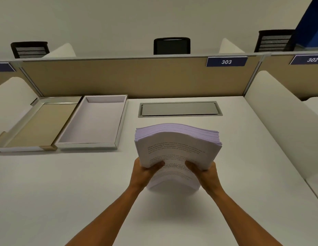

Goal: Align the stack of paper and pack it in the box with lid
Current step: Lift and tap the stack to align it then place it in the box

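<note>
A thick stack of printed white paper (177,150) stands on its lower edge on the white desk, bowed toward me, its top edges slightly fanned. My left hand (144,172) grips its left side and my right hand (203,173) grips its right side, thumbs on the front sheet. At the far left of the desk lie two open shallow trays side by side: the box (119,125) with a pale lilac inside, empty, and to its left the lid (21,148) with a tan inside.
A grey cable hatch (179,109) is set into the desk behind the stack. A tan partition (119,77) labelled 303 closes the back; white side dividers (279,112) flank the desk. Black chairs (171,46) show beyond the partition.
</note>
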A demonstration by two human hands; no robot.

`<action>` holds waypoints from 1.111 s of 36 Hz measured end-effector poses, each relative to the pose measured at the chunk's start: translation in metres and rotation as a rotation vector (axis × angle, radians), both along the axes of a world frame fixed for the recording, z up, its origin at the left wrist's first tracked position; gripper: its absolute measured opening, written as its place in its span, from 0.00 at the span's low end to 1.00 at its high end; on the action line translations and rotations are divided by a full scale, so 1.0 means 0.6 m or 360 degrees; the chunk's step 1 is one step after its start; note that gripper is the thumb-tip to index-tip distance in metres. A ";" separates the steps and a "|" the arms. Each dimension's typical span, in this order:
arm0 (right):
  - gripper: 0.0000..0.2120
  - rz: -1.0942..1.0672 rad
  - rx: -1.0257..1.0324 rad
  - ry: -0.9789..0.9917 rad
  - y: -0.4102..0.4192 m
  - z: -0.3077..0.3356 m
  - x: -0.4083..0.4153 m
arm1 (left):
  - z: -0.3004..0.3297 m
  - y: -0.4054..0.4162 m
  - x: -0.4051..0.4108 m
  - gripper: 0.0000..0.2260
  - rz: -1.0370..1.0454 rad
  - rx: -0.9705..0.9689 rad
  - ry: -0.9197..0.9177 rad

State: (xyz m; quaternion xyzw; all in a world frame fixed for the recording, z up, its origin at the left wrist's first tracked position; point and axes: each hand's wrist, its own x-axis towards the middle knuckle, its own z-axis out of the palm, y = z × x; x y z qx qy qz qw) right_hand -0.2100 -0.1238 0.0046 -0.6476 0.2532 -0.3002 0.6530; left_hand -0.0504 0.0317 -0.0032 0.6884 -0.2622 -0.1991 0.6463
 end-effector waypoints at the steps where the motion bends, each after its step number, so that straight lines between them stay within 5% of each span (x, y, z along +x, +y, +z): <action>1: 0.24 0.0014 0.0007 0.0014 0.000 -0.003 -0.002 | -0.003 0.000 0.001 0.21 0.0000 0.0011 0.0010; 12: 0.11 -0.0013 -0.0006 0.0224 -0.008 0.001 0.011 | 0.003 0.003 0.011 0.17 0.0052 0.0116 0.0047; 20: 0.19 0.0073 0.0111 0.0373 0.002 0.033 0.059 | 0.035 0.017 0.062 0.16 -0.0003 0.0232 0.0158; 40: 0.17 0.0220 0.0709 0.0699 0.071 0.079 0.326 | 0.071 0.128 0.306 0.15 0.0141 0.0447 0.0575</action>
